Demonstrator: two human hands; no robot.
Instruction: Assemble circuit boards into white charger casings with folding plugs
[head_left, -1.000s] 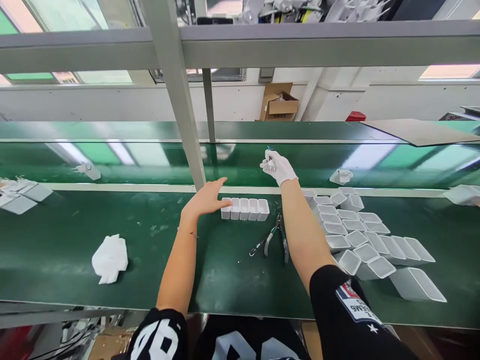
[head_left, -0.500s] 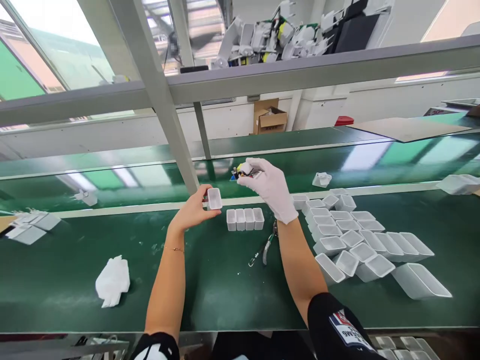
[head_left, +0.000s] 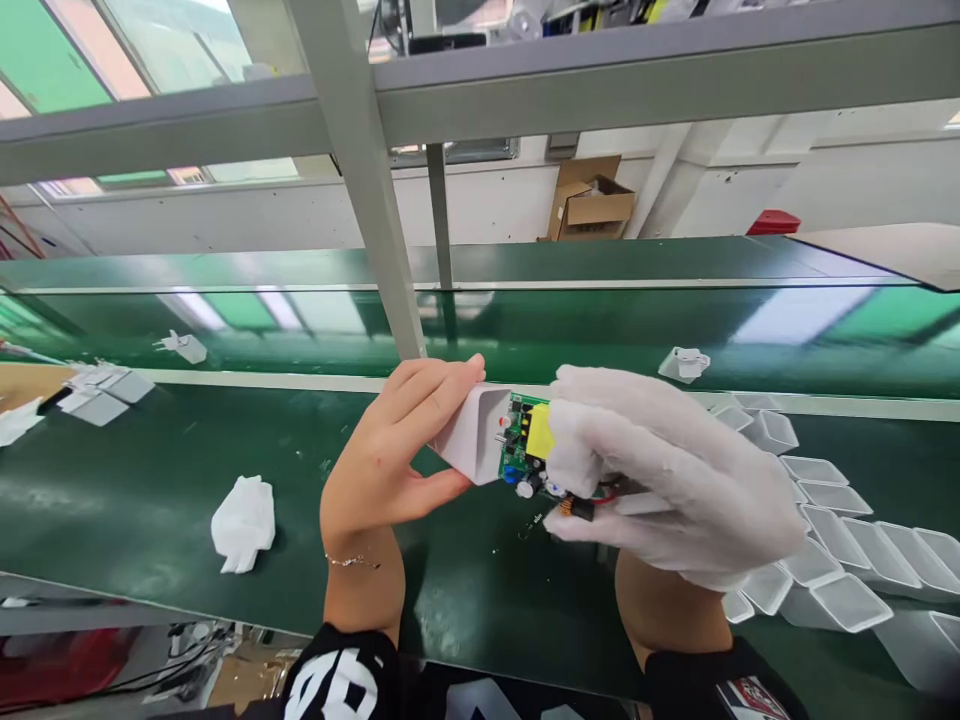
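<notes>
My bare left hand (head_left: 405, 450) is closed around a white plastic housing (head_left: 474, 435), its open end facing right. In my gloved right hand (head_left: 660, 470) is a green circuit board (head_left: 516, 437) with a yellow transformer (head_left: 539, 432) and small parts, gripped between thumb and fingers. The board's left end is at the mouth of the housing; how far it reaches inside I cannot tell. Behind and under the right hand, the rest of the board is hidden.
Several open white housings (head_left: 829, 500) stand at the right of the green bench (head_left: 300, 540). A crumpled white glove (head_left: 244, 523) lies at left. White plug adapters (head_left: 684, 364) sit on the green belt (head_left: 480, 340) behind. A grey frame post (head_left: 367, 190) rises beyond my hands.
My hands have come together and nearer to me. The circuit board has moved to the mouth of the housing, which has turned to face right. The view has tilted down.
</notes>
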